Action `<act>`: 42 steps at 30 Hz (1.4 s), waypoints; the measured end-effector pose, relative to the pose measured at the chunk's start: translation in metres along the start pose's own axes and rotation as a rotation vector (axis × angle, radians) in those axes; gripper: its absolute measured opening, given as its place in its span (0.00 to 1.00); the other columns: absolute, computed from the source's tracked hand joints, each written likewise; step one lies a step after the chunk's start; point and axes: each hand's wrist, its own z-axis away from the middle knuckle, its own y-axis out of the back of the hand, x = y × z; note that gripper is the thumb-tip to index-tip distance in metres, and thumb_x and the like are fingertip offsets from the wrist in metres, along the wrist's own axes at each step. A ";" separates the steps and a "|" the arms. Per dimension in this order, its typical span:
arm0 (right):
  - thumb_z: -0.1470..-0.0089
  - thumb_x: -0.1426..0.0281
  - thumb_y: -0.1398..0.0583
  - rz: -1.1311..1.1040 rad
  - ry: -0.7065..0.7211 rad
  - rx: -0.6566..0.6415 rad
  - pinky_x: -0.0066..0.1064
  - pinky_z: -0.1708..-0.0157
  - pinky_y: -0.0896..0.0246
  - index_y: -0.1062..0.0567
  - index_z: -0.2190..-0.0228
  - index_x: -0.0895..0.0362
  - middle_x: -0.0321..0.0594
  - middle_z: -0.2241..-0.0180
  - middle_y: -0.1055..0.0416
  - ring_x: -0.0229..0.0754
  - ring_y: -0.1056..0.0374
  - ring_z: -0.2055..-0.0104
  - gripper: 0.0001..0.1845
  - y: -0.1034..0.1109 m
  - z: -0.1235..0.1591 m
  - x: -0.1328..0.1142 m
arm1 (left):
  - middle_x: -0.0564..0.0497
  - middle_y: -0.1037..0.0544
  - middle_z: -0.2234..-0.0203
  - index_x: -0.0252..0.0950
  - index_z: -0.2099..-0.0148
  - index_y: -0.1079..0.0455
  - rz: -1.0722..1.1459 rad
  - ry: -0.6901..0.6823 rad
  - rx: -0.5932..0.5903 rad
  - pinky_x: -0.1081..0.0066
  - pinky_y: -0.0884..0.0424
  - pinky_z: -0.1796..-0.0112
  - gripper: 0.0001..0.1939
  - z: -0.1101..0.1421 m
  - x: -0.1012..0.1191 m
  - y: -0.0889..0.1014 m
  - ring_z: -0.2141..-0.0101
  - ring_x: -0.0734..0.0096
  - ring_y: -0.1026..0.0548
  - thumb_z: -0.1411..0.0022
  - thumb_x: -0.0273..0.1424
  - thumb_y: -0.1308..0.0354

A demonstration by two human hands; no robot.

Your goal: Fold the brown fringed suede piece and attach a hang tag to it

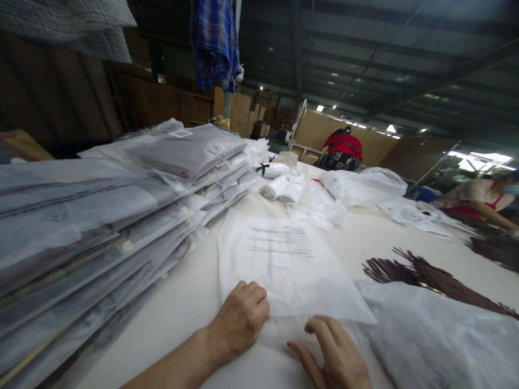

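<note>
A flat clear plastic bag (284, 265) with printed lines of text lies on the white table (190, 302) in front of me. My left hand (239, 316) rests on its near left corner with the fingers curled under, pressing or pinching the bag's edge. My right hand (336, 354) lies on the near edge of the same bag, fingers bent and slightly apart, thumb stretched to the left. A dark brown fringed garment (425, 278) lies to the right, partly under another plastic bag (441, 335).
A tall stack of bagged grey garments (109, 210) fills the left side. Rolled white bags (279, 186) and loose plastic (360, 186) lie farther back. A person in red (343, 146) stands beyond the table; another person (482, 197) leans at the right edge. A plaid shirt (214, 43) hangs overhead.
</note>
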 end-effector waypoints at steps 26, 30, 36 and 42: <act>0.57 0.70 0.37 -0.232 -0.273 -0.258 0.28 0.72 0.48 0.41 0.82 0.54 0.31 0.79 0.40 0.37 0.42 0.73 0.15 -0.022 -0.013 0.012 | 0.50 0.28 0.69 0.35 0.68 0.35 0.102 -0.062 -0.003 0.63 0.38 0.63 0.11 0.008 0.006 0.013 0.65 0.65 0.31 0.37 0.36 0.48; 0.54 0.59 0.41 -0.527 -0.438 -0.422 0.28 0.75 0.53 0.44 0.82 0.53 0.28 0.81 0.48 0.35 0.49 0.76 0.19 -0.019 -0.018 0.012 | 0.51 0.28 0.70 0.36 0.70 0.36 0.164 -0.058 0.068 0.65 0.38 0.64 0.09 0.008 0.006 0.009 0.66 0.66 0.31 0.37 0.33 0.48; 0.47 0.57 0.46 -0.479 -0.332 -0.282 0.28 0.73 0.50 0.40 0.80 0.54 0.31 0.79 0.45 0.35 0.46 0.75 0.18 -0.017 -0.012 0.007 | 0.51 0.28 0.73 0.36 0.71 0.35 0.252 -0.010 0.202 0.65 0.40 0.66 0.09 0.006 0.012 0.006 0.69 0.66 0.32 0.38 0.30 0.51; 0.42 0.67 0.47 -0.267 0.046 -0.024 0.22 0.75 0.45 0.38 0.77 0.54 0.31 0.77 0.39 0.32 0.40 0.75 0.12 -0.022 -0.002 -0.002 | 0.53 0.32 0.80 0.36 0.74 0.39 0.025 -0.133 0.363 0.68 0.42 0.73 0.13 0.005 0.013 -0.001 0.77 0.69 0.34 0.38 0.22 0.55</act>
